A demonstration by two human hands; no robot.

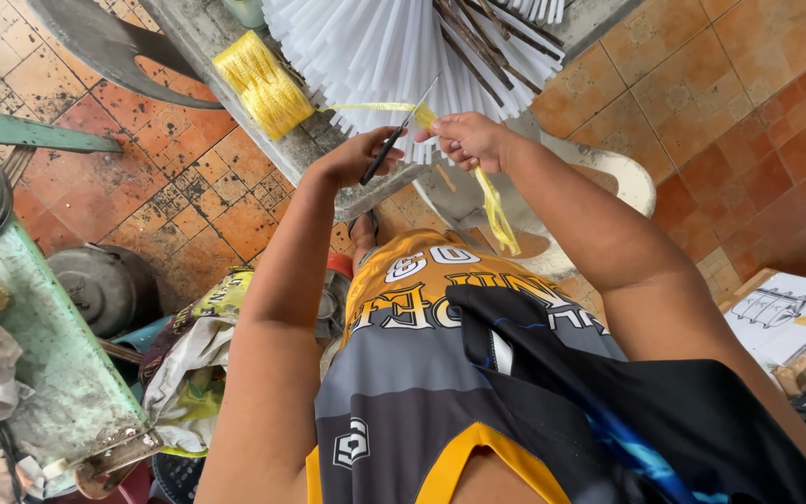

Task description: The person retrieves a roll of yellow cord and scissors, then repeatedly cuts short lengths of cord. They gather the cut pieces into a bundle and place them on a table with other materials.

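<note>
While my left hand [352, 159] grips the scissors [398, 131], I cut ribbon.
My right hand [468, 140] pinches the yellow ribbon [496, 210] taut below the white fan [394, 47], steadying it for the blades.

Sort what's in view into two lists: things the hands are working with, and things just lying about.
In use:
left hand holding scissors
right hand pinching yellow ribbon
white fan of strips
yellow ribbon spool

Lying about:
white plastic chair
cardboard box
metal pot
green bench
crumpled bag
</note>
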